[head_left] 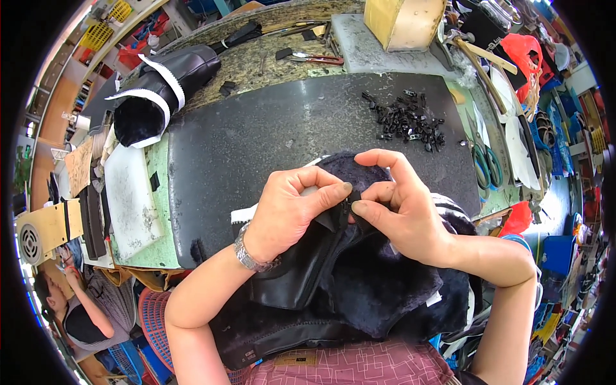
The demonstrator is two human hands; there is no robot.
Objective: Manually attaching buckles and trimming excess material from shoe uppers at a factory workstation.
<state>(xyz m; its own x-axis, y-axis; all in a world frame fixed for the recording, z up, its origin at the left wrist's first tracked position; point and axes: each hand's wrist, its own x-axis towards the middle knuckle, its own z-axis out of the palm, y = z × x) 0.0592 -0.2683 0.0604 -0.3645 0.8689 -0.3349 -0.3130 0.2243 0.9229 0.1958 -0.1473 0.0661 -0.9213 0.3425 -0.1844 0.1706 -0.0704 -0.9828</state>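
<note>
A black leather boot upper point(285, 279) with dark fur lining point(385, 282) lies over my lap and the near edge of the work board. My left hand point(279, 208) is closed, its thumb and fingers pinching one side of a black zipper point(347, 206) on that upper. Opposite it, my right hand point(407, 215) pinches the zipper's other side between thumb and a bent finger, its index finger raised. The fingertips almost meet; whether a slider sits between them is too small to tell. Beyond my right hand lies a pile of black zipper sliders point(407, 119).
The dark board point(256, 147) covers the bench middle. A fur-lined boot upper with white zipper tape point(144, 106) lies far left. Scissors point(487, 163) rest at the right, pliers point(314, 59) at the back near a yellowish block point(404, 25). Another person point(90, 308) sits at left.
</note>
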